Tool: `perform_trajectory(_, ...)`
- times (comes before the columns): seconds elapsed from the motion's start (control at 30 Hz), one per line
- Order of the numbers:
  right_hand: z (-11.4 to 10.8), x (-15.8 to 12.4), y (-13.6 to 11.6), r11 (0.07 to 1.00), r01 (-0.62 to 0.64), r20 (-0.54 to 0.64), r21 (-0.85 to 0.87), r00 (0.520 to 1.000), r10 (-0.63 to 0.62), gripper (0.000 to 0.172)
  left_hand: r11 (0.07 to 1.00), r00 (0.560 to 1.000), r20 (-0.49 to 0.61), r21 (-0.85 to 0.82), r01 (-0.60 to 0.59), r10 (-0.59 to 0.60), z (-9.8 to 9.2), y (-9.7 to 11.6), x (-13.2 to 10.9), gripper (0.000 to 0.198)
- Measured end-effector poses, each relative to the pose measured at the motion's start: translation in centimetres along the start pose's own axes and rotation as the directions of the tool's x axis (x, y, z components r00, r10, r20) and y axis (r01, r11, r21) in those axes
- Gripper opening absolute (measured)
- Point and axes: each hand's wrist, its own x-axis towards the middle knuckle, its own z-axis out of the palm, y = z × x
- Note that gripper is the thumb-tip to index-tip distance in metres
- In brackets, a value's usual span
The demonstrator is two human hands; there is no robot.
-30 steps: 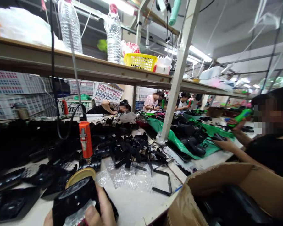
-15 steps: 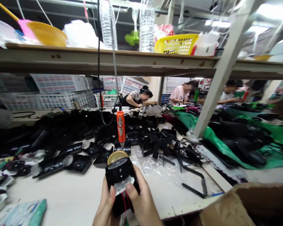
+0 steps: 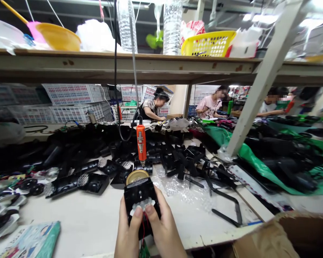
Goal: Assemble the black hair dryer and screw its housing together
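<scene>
Both my hands grip a black plastic housing [image 3: 140, 195] low in the middle of the view, over the near edge of the white bench [image 3: 88, 218]. My left hand [image 3: 127, 234] wraps its left side, and my right hand [image 3: 164, 229] wraps its right side. Both thumbs press on a clear, bumpy lens piece [image 3: 142, 205] set in its face. Red and black wires [image 3: 143, 229] trail from the housing down between my palms. An orange electric screwdriver [image 3: 141, 142] hangs on a cable just beyond, above a round gold tin lid [image 3: 136, 176].
Black plastic parts [image 3: 177, 157] lie heaped across the bench's far half, with flat black panels [image 3: 78, 182] at the left. A cardboard box [image 3: 285, 234] stands at the lower right and a teal packet [image 3: 32, 240] at the lower left. Other people sit beyond a slanted white post [image 3: 254, 96].
The view has swung left and down, away from the co-worker at the right. The housing now sits centred in both hands, and my thumbs have shifted onto the lens piece.
</scene>
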Motion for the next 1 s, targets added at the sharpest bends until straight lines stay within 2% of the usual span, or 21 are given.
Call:
perform_trajectory(0.13, 0.3, -0.1, 0.3, 0.999, -0.046, -0.048, 0.027, 0.998, 0.047, 0.076, 0.998, 0.999, 0.008, 0.036, -0.048, 0.048, -0.4, -0.5, 0.2, 0.085)
perform_trajectory(0.27, 0.5, -0.2, 0.3, 0.996, -0.079, -0.063, 0.043, 0.995, 0.082, 0.077, 0.998, 0.999, 0.023, 0.034, -0.045, 0.044, -0.3, -0.2, 0.0, 0.082)
perform_trajectory(0.43, 0.6, 0.0, 0.3, 0.994, -0.092, -0.044, 0.063, 0.995, 0.095, 0.075, 0.989, 0.997, -0.023, 0.128, -0.076, 0.079, 0.2, 0.4, -0.3, 0.080)
perform_trajectory(0.57, 0.5, 0.2, 1.0, 0.989, -0.138, -0.057, 0.061, 0.988, 0.142, 0.081, 0.976, 0.992, 0.007, 0.180, -0.125, 0.125, 0.3, 0.5, -0.4, 0.076)
perform_trajectory(0.77, 0.4, 0.5, 1.8, 0.981, -0.163, 0.006, 0.102, 0.987, 0.163, 0.081, 0.974, 0.989, 0.030, 0.172, -0.150, 0.147, 0.3, 0.8, -0.5, 0.068)
perform_trajectory(0.9, 0.3, 0.6, 1.6, 0.981, -0.175, 0.026, 0.082, 0.984, 0.173, 0.081, 0.977, 0.991, 0.003, 0.166, -0.134, 0.136, 0.2, 0.8, -0.5, 0.066)
perform_trajectory(1.0, 0.3, 0.2, 1.9, 0.991, -0.123, -0.001, 0.046, 0.992, 0.123, 0.068, 0.988, 0.987, -0.110, 0.118, -0.100, 0.113, -0.4, 0.8, 0.0, 0.069)
